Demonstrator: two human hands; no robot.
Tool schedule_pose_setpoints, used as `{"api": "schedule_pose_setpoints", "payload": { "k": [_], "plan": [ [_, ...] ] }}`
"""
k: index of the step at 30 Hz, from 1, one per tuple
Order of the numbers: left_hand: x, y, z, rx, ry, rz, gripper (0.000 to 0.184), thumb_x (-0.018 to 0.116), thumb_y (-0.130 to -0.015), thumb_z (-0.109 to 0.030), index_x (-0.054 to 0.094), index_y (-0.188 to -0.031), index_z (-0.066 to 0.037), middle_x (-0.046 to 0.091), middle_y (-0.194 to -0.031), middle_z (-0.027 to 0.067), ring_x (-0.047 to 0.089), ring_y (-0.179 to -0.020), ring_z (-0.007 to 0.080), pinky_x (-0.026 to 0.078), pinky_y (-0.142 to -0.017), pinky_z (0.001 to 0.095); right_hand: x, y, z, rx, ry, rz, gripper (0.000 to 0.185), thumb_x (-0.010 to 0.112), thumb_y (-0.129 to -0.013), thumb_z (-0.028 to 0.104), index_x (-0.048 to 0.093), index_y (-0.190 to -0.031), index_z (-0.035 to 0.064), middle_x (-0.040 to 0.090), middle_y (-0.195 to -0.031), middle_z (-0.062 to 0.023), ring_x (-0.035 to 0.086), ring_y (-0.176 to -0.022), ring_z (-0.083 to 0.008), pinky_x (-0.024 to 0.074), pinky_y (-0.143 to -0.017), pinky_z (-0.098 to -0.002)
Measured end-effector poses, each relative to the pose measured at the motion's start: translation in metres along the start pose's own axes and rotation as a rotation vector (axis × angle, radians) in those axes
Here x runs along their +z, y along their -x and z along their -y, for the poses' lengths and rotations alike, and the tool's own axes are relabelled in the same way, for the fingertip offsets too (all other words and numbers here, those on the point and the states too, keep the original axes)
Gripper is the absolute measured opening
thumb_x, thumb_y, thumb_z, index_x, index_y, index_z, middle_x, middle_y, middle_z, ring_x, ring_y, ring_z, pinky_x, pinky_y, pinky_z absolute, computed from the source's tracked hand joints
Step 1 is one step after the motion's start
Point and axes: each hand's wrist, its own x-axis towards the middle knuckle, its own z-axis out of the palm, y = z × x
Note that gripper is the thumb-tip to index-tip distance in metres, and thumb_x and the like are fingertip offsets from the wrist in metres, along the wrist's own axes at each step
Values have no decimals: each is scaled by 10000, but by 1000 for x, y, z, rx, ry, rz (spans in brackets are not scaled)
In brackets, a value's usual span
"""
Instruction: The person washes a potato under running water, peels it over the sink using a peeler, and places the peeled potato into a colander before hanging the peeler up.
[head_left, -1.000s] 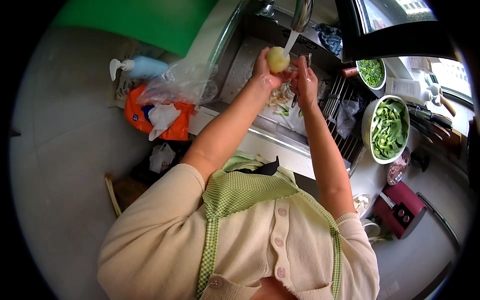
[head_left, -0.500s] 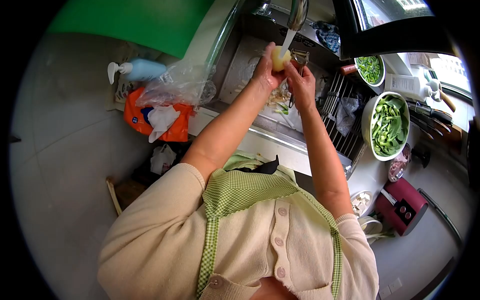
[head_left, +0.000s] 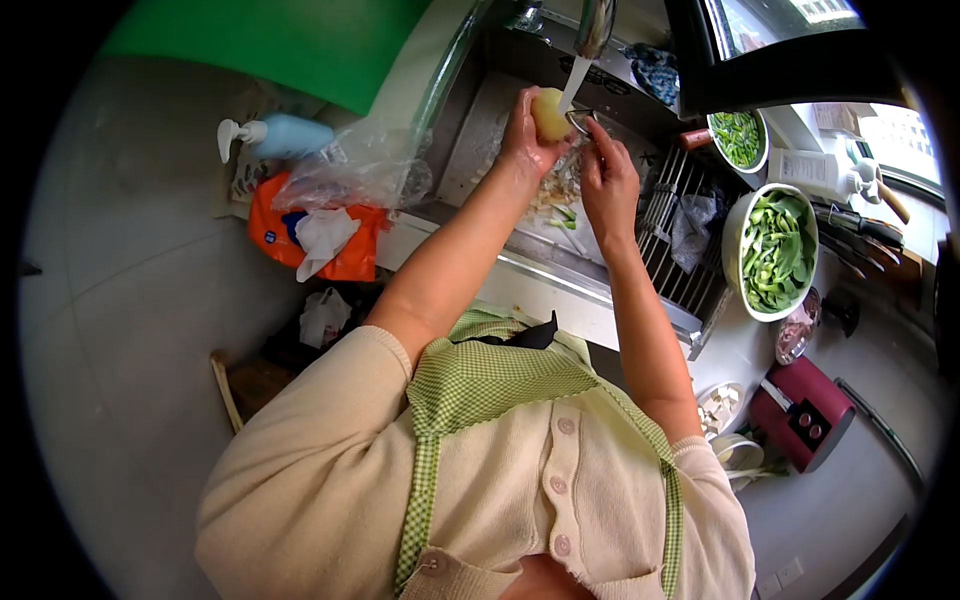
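Note:
Under the running tap (head_left: 596, 28), my left hand (head_left: 524, 138) is wrapped round a pale yellow, peeled potato (head_left: 549, 116). My right hand (head_left: 609, 172) grips a metal peeler (head_left: 579, 121), its head against or very close to the potato's right side. Most of the peeler's handle is hidden by my fingers. Water streams down beside the potato. Below both hands, peelings and a few green scraps (head_left: 566, 214) lie on the bottom of the steel sink (head_left: 470, 140).
A wire rack (head_left: 663, 212) spans the sink's right side. Farther right stand a bowl of leafy greens (head_left: 777, 250), a pot of chopped greens (head_left: 738, 138) and knives (head_left: 868, 235). On the left are a blue pump bottle (head_left: 290, 136), clear plastic bags (head_left: 365, 165) and an orange packet (head_left: 270, 225).
The potato has turned and shifted slightly left in my left hand. The peeler has swung from beside the potato onto its right side, and my right hand has moved slightly down.

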Motion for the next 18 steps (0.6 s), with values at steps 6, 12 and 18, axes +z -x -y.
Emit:
{"api": "schedule_pose_setpoints", "payload": {
  "k": [6,12,18],
  "plan": [
    [-10,-14,9,157,2,85,241,593,-844,-382,568,-920,-154,589,-845,7,576,-791,190,484,-701,378,4,8,3,52,-50,9,316,555,-860,99,645,-1161,136,616,-855,-134,616,-753,-301,485,-697,-372],
    [3,1,9,444,-302,-87,221,574,-888,-346,573,-941,-132,595,-850,7,592,-811,166,495,-705,322,-3,26,7,-3,66,83,321,550,-846,67,643,-1150,108,614,-831,-153,615,-720,-321,493,-679,-393],
    [-4,-3,-16,190,8,214,286,557,-872,-356,597,-991,-98,623,-914,54,592,-862,201,498,-722,351,-5,47,-19,287,-370,218,286,545,-933,91,611,-1211,84,677,-925,-92,623,-770,-113,484,-707,-248]
  ]
}}
